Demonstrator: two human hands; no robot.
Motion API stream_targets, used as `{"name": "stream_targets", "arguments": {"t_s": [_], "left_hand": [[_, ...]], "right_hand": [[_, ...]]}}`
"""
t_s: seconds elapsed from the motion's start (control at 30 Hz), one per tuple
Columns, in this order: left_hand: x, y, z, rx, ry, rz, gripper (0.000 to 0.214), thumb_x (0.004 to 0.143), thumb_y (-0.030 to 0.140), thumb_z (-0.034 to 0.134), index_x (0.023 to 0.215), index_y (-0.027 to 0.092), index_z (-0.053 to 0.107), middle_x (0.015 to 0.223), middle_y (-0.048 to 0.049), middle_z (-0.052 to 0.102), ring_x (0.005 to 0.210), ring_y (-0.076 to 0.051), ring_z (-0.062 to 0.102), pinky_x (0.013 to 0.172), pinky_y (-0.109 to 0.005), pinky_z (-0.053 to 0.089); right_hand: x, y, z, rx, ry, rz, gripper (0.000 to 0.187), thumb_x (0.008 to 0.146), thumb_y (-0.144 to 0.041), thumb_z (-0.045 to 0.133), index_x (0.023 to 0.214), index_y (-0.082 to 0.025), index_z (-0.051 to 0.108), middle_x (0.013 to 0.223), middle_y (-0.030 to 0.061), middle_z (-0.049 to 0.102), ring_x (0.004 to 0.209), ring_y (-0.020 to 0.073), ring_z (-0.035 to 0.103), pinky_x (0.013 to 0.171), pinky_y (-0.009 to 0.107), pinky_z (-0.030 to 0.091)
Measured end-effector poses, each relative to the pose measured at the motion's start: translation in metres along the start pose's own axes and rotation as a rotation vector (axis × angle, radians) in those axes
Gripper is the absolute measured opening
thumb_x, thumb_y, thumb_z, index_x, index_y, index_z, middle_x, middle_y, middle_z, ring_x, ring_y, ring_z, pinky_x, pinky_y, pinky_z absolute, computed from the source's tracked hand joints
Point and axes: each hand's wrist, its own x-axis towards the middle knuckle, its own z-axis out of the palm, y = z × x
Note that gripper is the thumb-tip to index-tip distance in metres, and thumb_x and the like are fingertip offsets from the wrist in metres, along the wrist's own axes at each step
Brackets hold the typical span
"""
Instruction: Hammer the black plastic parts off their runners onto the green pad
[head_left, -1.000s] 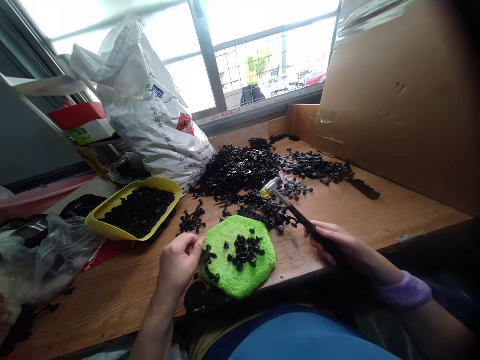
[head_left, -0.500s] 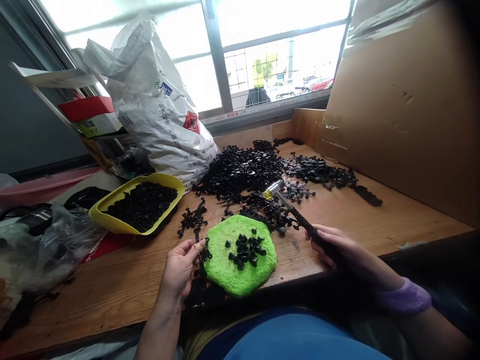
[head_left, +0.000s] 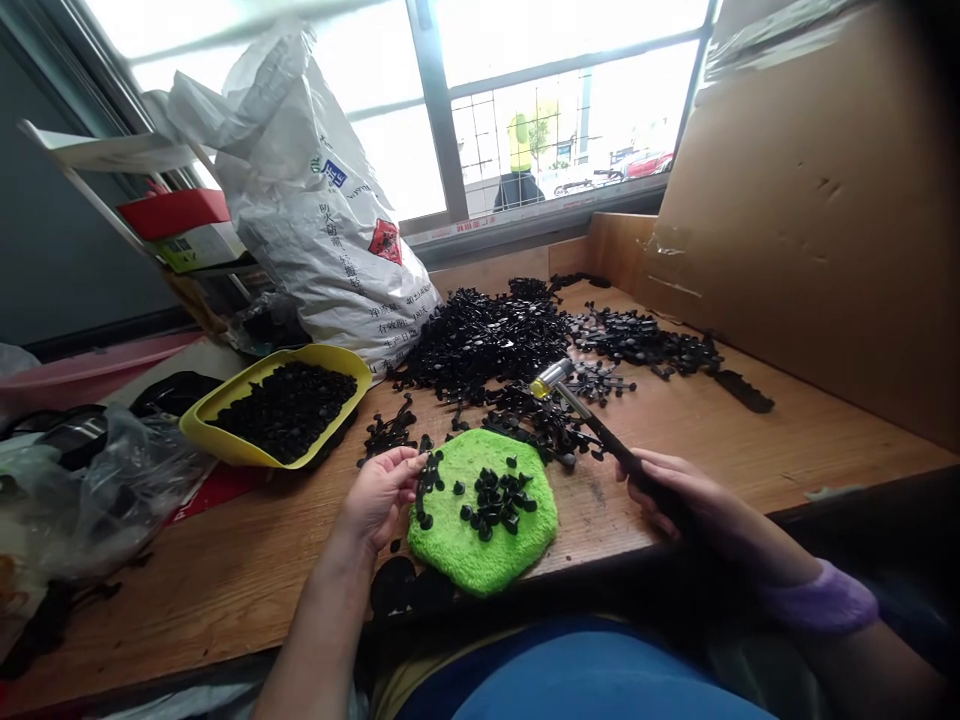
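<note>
Between the thumb and fingers of my left hand (head_left: 384, 490) is a strip of black plastic parts (head_left: 427, 490), held over the left edge of a bright green fuzzy pad (head_left: 480, 570). Small loose black plastic pieces (head_left: 497, 500) lie in a cluster on the pad. My right hand (head_left: 675, 490) is wrapped round the dark handle of a small hammer (head_left: 592, 420). The hammer's metal head, with a yellow face, is raised above the parts behind the pad, touching nothing that I can make out.
A large heap of black plastic parts (head_left: 502, 335) covers the table's back. To the left stand a yellow tub (head_left: 196, 438) full of black pieces and a tall white sack (head_left: 322, 220). A big cardboard box (head_left: 810, 230) walls the right side. Clear plastic bags (head_left: 142, 480) lie far left.
My left hand has moved up and to the right, bringing the black strip from beside the pad to over its left edge. The right hand and hammer have barely shifted.
</note>
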Motion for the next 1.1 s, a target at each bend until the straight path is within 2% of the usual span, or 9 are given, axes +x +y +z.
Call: {"name": "stream_targets", "arguments": {"t_s": [0.17, 0.33, 0.63, 0.7, 0.77, 0.83, 0.9, 1.0, 1.1], "left_hand": [[0.013, -0.007, 0.009, -0.040, 0.046, -0.066, 0.023, 0.061, 0.020, 0.074, 0.073, 0.012, 0.057, 0.057, 0.0026, 0.056, 0.042, -0.002, 0.047, 0.035, -0.009, 0.035], [0.015, -0.007, 0.011, -0.034, 0.023, -0.070, 0.021, 0.062, 0.018, 0.073, 0.071, 0.012, 0.056, 0.054, 0.0029, 0.055, 0.038, -0.001, 0.043, 0.030, -0.008, 0.030], [0.015, -0.010, 0.015, 0.047, 0.037, -0.041, 0.029, 0.056, 0.025, 0.076, 0.069, 0.012, 0.055, 0.052, 0.0037, 0.054, 0.035, -0.001, 0.040, 0.029, -0.009, 0.025], [0.015, -0.010, 0.016, 0.051, 0.051, -0.032, 0.030, 0.054, 0.027, 0.076, 0.068, 0.012, 0.054, 0.052, 0.0041, 0.054, 0.035, 0.000, 0.040, 0.030, -0.009, 0.023], [0.014, -0.010, 0.018, 0.055, 0.066, -0.022, 0.030, 0.053, 0.028, 0.076, 0.067, 0.012, 0.054, 0.051, 0.0046, 0.053, 0.035, -0.001, 0.040, 0.030, -0.010, 0.022], [0.014, -0.010, 0.019, 0.061, 0.073, -0.012, 0.030, 0.053, 0.027, 0.076, 0.066, 0.012, 0.054, 0.051, 0.0051, 0.052, 0.034, -0.001, 0.040, 0.030, -0.010, 0.022], [0.013, -0.010, 0.021, 0.067, 0.078, 0.001, 0.029, 0.053, 0.026, 0.075, 0.065, 0.012, 0.053, 0.049, 0.0056, 0.051, 0.034, -0.001, 0.039, 0.030, -0.011, 0.023], [0.012, -0.010, 0.022, 0.077, 0.088, 0.021, 0.028, 0.053, 0.026, 0.074, 0.064, 0.012, 0.053, 0.047, 0.0063, 0.049, 0.033, -0.001, 0.038, 0.031, -0.011, 0.023], [0.010, -0.011, 0.022, 0.091, 0.103, 0.042, 0.027, 0.054, 0.026, 0.073, 0.063, 0.013, 0.051, 0.045, 0.0066, 0.048, 0.034, -0.002, 0.037, 0.031, -0.012, 0.022]], "right_hand": [[0.001, 0.001, -0.002, 0.000, -0.007, -0.010, 0.029, 0.089, -0.042, 0.040, 0.089, -0.017, 0.054, 0.056, -0.0033, 0.047, 0.038, 0.0064, 0.040, 0.037, 0.020, 0.027], [0.000, -0.003, 0.001, -0.014, 0.001, 0.001, 0.030, 0.085, -0.044, 0.046, 0.087, -0.015, 0.055, 0.055, -0.0036, 0.046, 0.037, 0.0061, 0.039, 0.034, 0.019, 0.029], [0.005, 0.005, -0.006, -0.079, -0.023, -0.023, 0.031, 0.085, -0.045, 0.045, 0.088, -0.016, 0.055, 0.055, -0.0035, 0.047, 0.037, 0.0068, 0.041, 0.034, 0.019, 0.033], [0.004, 0.004, -0.005, -0.177, -0.019, -0.043, 0.032, 0.086, -0.045, 0.042, 0.088, -0.017, 0.056, 0.055, -0.0036, 0.046, 0.037, 0.0072, 0.040, 0.034, 0.019, 0.032], [0.003, 0.000, -0.003, -0.347, 0.006, -0.108, 0.032, 0.087, -0.044, 0.042, 0.088, -0.017, 0.059, 0.059, -0.0009, 0.050, 0.045, 0.0109, 0.047, 0.039, 0.021, 0.037], [0.001, -0.006, 0.002, -0.527, 0.042, -0.210, 0.029, 0.087, -0.040, 0.043, 0.091, -0.018, 0.063, 0.073, 0.0039, 0.059, 0.065, 0.0178, 0.056, 0.055, 0.026, 0.045], [0.000, -0.013, 0.008, -0.656, 0.051, -0.293, 0.026, 0.087, -0.036, 0.044, 0.098, -0.020, 0.063, 0.087, 0.0064, 0.063, 0.082, 0.0232, 0.057, 0.069, 0.030, 0.046], [0.002, -0.023, 0.022, -0.759, 0.006, -0.374, 0.024, 0.090, -0.033, 0.041, 0.104, -0.023, 0.058, 0.079, 0.0051, 0.062, 0.070, 0.0212, 0.057, 0.064, 0.030, 0.045], [0.005, -0.032, 0.039, -0.876, -0.024, -0.480, 0.021, 0.092, -0.030, 0.035, 0.102, -0.023, 0.052, 0.072, 0.0032, 0.059, 0.059, 0.0177, 0.054, 0.057, 0.028, 0.042]]}}
